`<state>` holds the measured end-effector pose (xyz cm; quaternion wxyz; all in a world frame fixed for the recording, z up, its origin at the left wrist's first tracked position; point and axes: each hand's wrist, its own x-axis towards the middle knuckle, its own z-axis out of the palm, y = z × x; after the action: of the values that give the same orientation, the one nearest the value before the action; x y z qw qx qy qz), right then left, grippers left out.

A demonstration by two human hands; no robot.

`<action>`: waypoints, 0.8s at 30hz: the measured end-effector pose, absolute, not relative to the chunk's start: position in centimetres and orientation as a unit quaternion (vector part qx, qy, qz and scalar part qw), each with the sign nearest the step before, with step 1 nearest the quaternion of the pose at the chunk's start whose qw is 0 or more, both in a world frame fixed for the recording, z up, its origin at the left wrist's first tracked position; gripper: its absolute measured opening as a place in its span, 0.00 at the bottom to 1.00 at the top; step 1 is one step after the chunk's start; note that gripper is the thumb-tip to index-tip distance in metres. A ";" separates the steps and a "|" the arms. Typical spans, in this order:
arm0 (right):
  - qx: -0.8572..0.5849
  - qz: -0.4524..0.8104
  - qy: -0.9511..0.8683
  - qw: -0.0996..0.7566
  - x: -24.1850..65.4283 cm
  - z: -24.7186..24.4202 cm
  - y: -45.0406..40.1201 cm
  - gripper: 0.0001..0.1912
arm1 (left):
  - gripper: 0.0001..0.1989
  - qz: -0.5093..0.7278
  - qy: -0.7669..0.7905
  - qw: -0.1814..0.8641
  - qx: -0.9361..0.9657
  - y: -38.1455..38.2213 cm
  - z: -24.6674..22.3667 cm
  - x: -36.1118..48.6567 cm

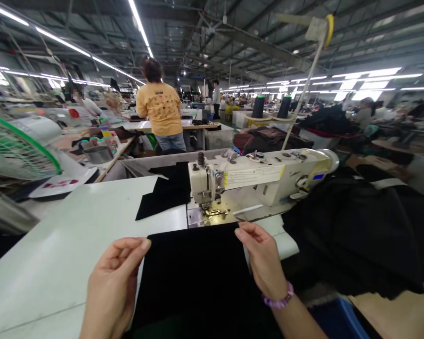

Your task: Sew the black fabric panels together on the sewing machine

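Note:
A piece of black fabric (194,278) hangs stretched between my two hands, its straight top edge just in front of the sewing machine (240,176). At the fabric's upper left corner, my left hand (118,278) pinches the edge between thumb and fingers. My right hand (261,256), with a purple beaded bracelet (279,299) on the wrist, pinches the upper right corner. The machine's needle area and metal plate (215,213) lie just beyond the cloth. More black fabric pieces (167,190) lie flat on the table left of the machine head.
The pale tabletop (67,245) extends to the left. A large heap of black fabric (360,230) lies at the right. A green-rimmed fan (21,141) stands at the left. Beyond the table, a person in a yellow shirt (159,108) stands facing away. Black thread cones (257,107) stand behind the machine.

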<state>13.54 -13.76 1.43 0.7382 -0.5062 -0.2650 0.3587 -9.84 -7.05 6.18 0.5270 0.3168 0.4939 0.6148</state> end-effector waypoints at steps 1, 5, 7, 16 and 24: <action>-0.506 0.361 -0.265 0.737 13.5 1.5 -13.7 0.15 | 0.19 0.617 0.494 0.523 0.319 -7.1 6.3 -9.8; -0.505 0.365 -0.261 0.738 13.5 1.4 -13.4 0.15 | 0.18 0.621 0.493 0.512 0.329 -7.1 6.2 -9.6; -0.501 0.365 -0.262 0.740 13.6 1.4 -13.2 0.16 | 0.18 0.621 0.491 0.508 0.339 -7.0 6.1 -9.7; -0.477 0.535 -0.395 0.574 13.1 2.5 -15.2 0.16 | 0.16 0.484 0.463 0.378 0.639 -2.1 12.3 -10.7; -0.569 0.363 -0.512 0.532 9.0 -4.0 -18.5 0.04 | 0.06 0.191 0.377 0.336 0.842 4.9 6.4 -3.6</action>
<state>9.04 -18.54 -3.96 0.5317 -0.5693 -0.5116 0.3625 -3.60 4.88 6.40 0.3357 0.8418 0.3771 0.1911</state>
